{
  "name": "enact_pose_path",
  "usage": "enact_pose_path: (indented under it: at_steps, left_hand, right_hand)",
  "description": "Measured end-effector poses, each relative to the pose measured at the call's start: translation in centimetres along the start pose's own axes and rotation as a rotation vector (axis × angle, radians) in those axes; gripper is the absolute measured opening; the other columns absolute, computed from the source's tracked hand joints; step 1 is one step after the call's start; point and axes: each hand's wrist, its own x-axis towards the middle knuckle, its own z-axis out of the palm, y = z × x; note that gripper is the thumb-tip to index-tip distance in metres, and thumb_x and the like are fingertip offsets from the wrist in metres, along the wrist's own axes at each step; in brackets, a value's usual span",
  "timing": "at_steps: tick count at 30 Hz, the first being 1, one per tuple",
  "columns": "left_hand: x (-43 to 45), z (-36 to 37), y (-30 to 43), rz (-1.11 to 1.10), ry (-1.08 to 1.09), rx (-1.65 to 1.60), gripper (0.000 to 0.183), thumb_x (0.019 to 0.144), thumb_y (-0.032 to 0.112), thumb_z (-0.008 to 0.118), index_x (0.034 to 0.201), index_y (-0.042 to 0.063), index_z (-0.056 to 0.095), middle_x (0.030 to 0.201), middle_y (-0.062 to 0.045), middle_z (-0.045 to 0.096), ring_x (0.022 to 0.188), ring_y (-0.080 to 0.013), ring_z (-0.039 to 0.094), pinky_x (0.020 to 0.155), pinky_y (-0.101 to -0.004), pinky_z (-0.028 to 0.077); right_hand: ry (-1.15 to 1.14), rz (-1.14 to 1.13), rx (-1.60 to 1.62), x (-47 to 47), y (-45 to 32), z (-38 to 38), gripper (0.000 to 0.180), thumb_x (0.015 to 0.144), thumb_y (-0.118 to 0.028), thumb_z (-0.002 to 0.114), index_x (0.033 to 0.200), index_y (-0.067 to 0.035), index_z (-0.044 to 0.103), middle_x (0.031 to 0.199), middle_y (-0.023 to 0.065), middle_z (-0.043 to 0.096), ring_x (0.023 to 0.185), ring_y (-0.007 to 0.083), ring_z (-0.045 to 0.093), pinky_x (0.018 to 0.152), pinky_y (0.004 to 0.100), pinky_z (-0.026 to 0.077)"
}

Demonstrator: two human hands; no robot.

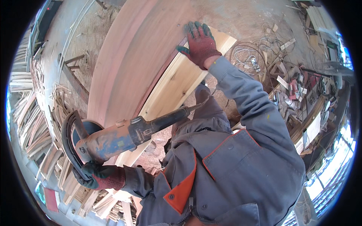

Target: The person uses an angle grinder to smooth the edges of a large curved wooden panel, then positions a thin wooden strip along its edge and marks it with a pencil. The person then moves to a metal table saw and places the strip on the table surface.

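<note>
My left hand (pixel 99 175), in a red knit glove with a dark green coated palm, grips the curved front handle of a large angle grinder (pixel 110 139). The grinder's paint is worn blue and orange, its rear grip is black, and its round disc (pixel 92 127) is partly hidden at the near end of a reddish-brown wooden slab (pixel 121 62). My right hand (pixel 200 43), gloved alike, lies flat with fingers spread across the upper end of a pale knotty board (pixel 172 84). That board runs along the slab's right edge. Whether the disc touches the slab I cannot tell.
Stacked wood strips (pixel 31 121) line the left side. A metal frame (pixel 75 79) stands beyond the slab's left edge. Coiled cables (pixel 254 53) and offcuts lie on the dusty floor at the right, near a cluttered bench with a red power tool (pixel 294 89). A cord leaves the grinder's rear.
</note>
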Motion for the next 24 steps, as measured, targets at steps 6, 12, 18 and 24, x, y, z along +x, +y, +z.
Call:
enact_pose_path:
  at_steps: [6,12,18,24]
  left_hand:
    - [-0.5,2.7,1.2,-0.050,-0.034,0.043,0.048,0.107,0.043,0.068,0.119,-0.004,0.065,0.088,-0.010,0.069,0.072,-0.0176,0.066,0.049,-0.0274,0.049]
    - [-1.0,4.0,2.7,-0.032,-0.082,0.041,0.044,0.107,0.042,0.069,0.119,-0.001,0.065,0.086,-0.008,0.065,0.067,-0.0162,0.061,0.051,-0.0265,0.047]
    - [-0.6,3.2,2.0,-0.091,-0.091,0.010,0.055,0.104,0.039,0.072,0.134,-0.005,0.060,0.099,-0.011,0.066,0.076,-0.0181,0.063,0.060,-0.0270,0.052]
    - [-0.2,3.0,0.2,-0.059,-0.096,-0.123,0.055,0.104,0.047,0.072,0.125,-0.003,0.064,0.087,-0.007,0.061,0.072,-0.0155,0.059,0.058,-0.0262,0.050]
  right_hand:
    - [-0.126,-0.186,0.129,-2.0,-3.3,-1.0,0.095,0.103,-0.068,0.050,0.160,0.008,0.041,0.165,0.0313,0.042,0.158,0.0474,0.033,0.132,0.0568,0.019]
    - [-0.183,-0.285,0.269,-3.3,-3.2,-1.2,0.086,0.104,-0.063,0.053,0.160,0.002,0.044,0.165,0.0245,0.045,0.157,0.0406,0.037,0.133,0.0557,0.021]
    - [-0.103,-0.081,-0.013,2.2,1.8,-2.8,0.082,0.107,-0.065,0.048,0.157,0.000,0.049,0.166,0.0194,0.047,0.157,0.0387,0.037,0.132,0.0554,0.019]
    - [-0.239,-0.129,1.456,-5.4,-2.5,-9.0,0.060,0.096,-0.030,0.081,0.149,-0.008,0.061,0.122,0.0167,0.075,0.110,0.0303,0.075,0.092,0.0438,0.061]
